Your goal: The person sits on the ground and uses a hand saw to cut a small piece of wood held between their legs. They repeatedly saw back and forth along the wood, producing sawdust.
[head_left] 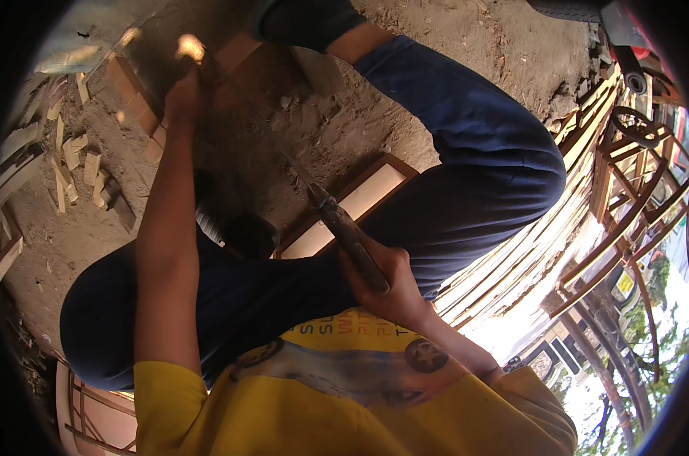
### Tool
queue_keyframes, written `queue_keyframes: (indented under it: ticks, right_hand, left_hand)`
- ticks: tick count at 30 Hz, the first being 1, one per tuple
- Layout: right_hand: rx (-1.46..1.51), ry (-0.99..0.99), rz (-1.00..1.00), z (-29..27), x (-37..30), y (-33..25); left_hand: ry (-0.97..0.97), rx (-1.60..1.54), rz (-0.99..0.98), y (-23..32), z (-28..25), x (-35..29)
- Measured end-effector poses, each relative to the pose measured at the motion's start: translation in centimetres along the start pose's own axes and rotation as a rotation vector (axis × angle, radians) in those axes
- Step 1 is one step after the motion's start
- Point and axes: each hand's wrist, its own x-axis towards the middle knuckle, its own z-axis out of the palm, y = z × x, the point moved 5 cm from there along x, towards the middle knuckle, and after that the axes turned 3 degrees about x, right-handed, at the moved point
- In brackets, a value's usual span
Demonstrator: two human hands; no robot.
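My right hand (pixel 390 281) is closed around the long, worn handle of a chisel-like tool (pixel 348 235). Its narrow metal blade points up and to the left, over the dirt ground. Stretched far forward on the left, my left hand (pixel 183 99) is dim and blurred, so its grip cannot be made out. A bright, sunlit patch (pixel 191 47) shows just beyond its fingers. Beside that hand lies a brown wooden piece (pixel 135 99) with step-like blocks along it. A brown-edged frame with a pale panel (pixel 375 186) lies on the ground near my bent leg.
Loose wood offcuts (pixel 74 152) litter the dirt at the left. Long stacked planks (pixel 512 251) run along the right, beside a rack of curved bars (pixel 626 205). My bent legs (pixel 474 152) frame the ground, with a dark shoe (pixel 306 23) at the top.
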Motion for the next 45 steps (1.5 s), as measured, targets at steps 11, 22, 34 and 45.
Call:
queue_keyframes:
  ticks: [11, 22, 34, 45]
  right_hand:
    - [-0.066, -0.034, -0.095, 0.8, 1.4, -0.6]
    - [-0.053, -0.081, -0.010, 0.7, 2.5, 2.3]
    - [-0.031, -0.030, -0.016, -0.6, 0.4, 0.1]
    - [-0.087, -0.109, -0.066, -1.4, 2.1, 0.8]
  left_hand:
    - [0.168, -0.013, 0.078, -2.1, 3.0, 1.5]
    - [0.071, -0.029, 0.014, -1.8, 3.0, 2.1]
    - [0.006, -0.055, -0.069, -2.1, 2.5, 0.8]
    - [-0.023, -0.020, -0.096, -0.1, 1.2, 0.4]
